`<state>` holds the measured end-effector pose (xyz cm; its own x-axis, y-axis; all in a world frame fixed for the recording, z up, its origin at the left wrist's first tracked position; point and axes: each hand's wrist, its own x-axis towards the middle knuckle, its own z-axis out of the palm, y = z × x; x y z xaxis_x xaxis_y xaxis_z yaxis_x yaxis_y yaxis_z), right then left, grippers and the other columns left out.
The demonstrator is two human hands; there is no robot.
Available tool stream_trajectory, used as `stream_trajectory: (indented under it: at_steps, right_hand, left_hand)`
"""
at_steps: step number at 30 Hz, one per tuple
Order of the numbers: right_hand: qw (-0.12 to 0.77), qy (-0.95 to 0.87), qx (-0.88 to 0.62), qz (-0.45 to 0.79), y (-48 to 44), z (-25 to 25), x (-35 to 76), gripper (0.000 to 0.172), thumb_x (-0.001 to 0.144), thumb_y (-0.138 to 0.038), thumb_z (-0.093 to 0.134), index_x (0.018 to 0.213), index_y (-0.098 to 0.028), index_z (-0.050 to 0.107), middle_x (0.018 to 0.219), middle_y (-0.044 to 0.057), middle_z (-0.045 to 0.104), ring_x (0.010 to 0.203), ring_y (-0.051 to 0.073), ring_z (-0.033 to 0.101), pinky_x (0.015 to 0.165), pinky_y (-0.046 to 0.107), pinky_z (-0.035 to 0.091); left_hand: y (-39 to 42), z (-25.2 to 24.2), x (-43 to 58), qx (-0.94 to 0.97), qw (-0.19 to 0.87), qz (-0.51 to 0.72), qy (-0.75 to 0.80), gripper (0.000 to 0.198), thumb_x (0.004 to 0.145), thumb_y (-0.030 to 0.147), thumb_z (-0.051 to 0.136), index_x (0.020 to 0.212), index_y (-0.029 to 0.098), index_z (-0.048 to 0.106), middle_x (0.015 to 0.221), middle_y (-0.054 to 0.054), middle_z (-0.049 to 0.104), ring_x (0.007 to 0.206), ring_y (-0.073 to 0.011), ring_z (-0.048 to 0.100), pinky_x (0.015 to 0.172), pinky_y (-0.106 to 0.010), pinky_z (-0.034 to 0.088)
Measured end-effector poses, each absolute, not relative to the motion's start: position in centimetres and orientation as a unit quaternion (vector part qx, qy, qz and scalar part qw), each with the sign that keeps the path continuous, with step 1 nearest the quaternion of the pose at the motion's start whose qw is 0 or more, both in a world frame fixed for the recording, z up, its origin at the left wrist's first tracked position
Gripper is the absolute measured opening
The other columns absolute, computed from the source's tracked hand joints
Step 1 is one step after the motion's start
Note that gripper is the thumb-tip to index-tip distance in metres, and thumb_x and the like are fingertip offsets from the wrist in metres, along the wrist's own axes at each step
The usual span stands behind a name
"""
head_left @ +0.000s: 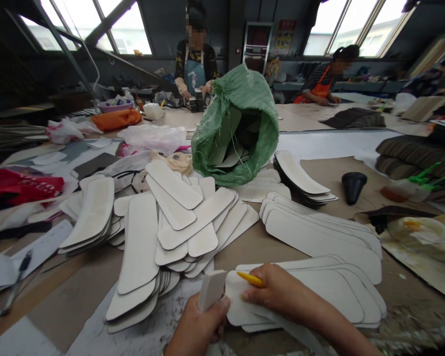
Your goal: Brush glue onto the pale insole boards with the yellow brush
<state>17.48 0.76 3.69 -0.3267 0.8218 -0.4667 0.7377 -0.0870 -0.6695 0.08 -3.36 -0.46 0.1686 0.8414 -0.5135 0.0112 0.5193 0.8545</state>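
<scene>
My left hand (200, 324) is closed around a small upright stack of white strips (212, 289), whose edges face up. My right hand (278, 291) grips a yellow pointed stick (249, 279), its tip toward the left. The fingers of that hand rest on or just over the near fan of white rounded panels (319, 291); whether they pinch one cannot be seen. Behind it lies another fanned row of white panels (319, 227). Left of my hands, loose white panels (143, 242) are heaped across one another.
An open green woven sack (244, 81) holding more panels stands mid-table. To the right are a black cone (353, 187), a bag of food (419, 232) and dark stacked pieces (411, 153). A pen (18, 279) lies left. Two people (195, 69) work across the table.
</scene>
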Motion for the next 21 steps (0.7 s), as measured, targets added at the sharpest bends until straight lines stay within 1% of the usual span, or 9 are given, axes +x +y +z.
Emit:
stream_trajectory:
  at_steps: [4,10,12,14,16,18,21]
  right_hand:
    - [0.034,-0.683,-0.582,0.44,0.7,3.7,17.7,0.016,0.066,-0.032,0.053,0.058,-0.018,0.056,0.053,-0.003,0.049,0.051,0.01,0.041,0.044,0.02,0.025]
    - [0.027,-0.706,-0.588,0.395,0.6,3.8,17.2,0.016,0.067,-0.034,0.055,0.063,-0.019,0.061,0.061,0.001,0.06,0.056,0.014,0.051,0.049,0.023,0.027]
    - [0.027,-0.711,-0.597,0.369,0.2,4.0,17.2,0.017,0.066,-0.035,0.057,0.065,-0.019,0.062,0.065,0.003,0.063,0.059,0.017,0.053,0.05,0.024,0.027]
    - [0.023,-0.713,-0.613,0.341,-0.6,4.5,17.9,0.016,0.065,-0.035,0.059,0.066,-0.019,0.063,0.069,0.005,0.064,0.064,0.02,0.055,0.052,0.026,0.027]
    - [0.009,-0.701,-0.638,0.319,-2.0,5.0,19.8,0.013,0.066,-0.033,0.058,0.066,-0.02,0.063,0.07,0.005,0.065,0.068,0.021,0.056,0.054,0.026,0.028]
    - [0.002,-0.67,-0.676,0.307,-3.7,5.4,22.5,0.013,0.07,-0.031,0.054,0.067,-0.021,0.061,0.07,0.003,0.065,0.067,0.02,0.057,0.055,0.026,0.03]
    - [0.044,-0.615,-0.731,0.291,-6.1,5.6,26.7,0.018,0.075,-0.035,0.049,0.068,-0.022,0.059,0.072,0.003,0.064,0.068,0.02,0.056,0.057,0.025,0.033]
  left_hand:
    - [-3.1,-0.4,0.3,0.371,0.659,0.311,0.576,0.03,0.06,0.043,0.057,0.056,0.015,0.047,0.039,0.005,0.039,0.037,-0.0076,0.032,0.038,-0.021,0.022]
    - [-2.6,0.4,1.2,0.408,0.615,0.31,0.6,0.028,0.06,0.041,0.059,0.048,0.018,0.048,0.034,0.005,0.038,0.043,-0.0112,0.038,0.045,-0.023,0.032]
    - [-2.6,0.4,1.5,0.395,0.608,0.321,0.609,0.026,0.059,0.039,0.059,0.05,0.017,0.05,0.038,0.005,0.041,0.044,-0.011,0.037,0.048,-0.023,0.033]
    - [-2.7,0.4,1.6,0.388,0.597,0.324,0.623,0.024,0.059,0.039,0.06,0.056,0.015,0.054,0.045,0.003,0.047,0.046,-0.0111,0.038,0.048,-0.024,0.033]
    - [-2.9,0.4,1.6,0.394,0.582,0.311,0.639,0.028,0.058,0.042,0.059,0.059,0.015,0.055,0.047,0.002,0.049,0.046,-0.0119,0.038,0.047,-0.024,0.031]
    - [-3.1,0.6,1.4,0.413,0.561,0.294,0.655,0.03,0.059,0.046,0.058,0.054,0.017,0.052,0.042,0.004,0.044,0.045,-0.0126,0.038,0.046,-0.025,0.029]
    - [-3.4,1.1,1.3,0.438,0.538,0.275,0.666,0.033,0.06,0.049,0.055,0.047,0.02,0.046,0.04,0.004,0.041,0.043,-0.0129,0.037,0.045,-0.025,0.028]
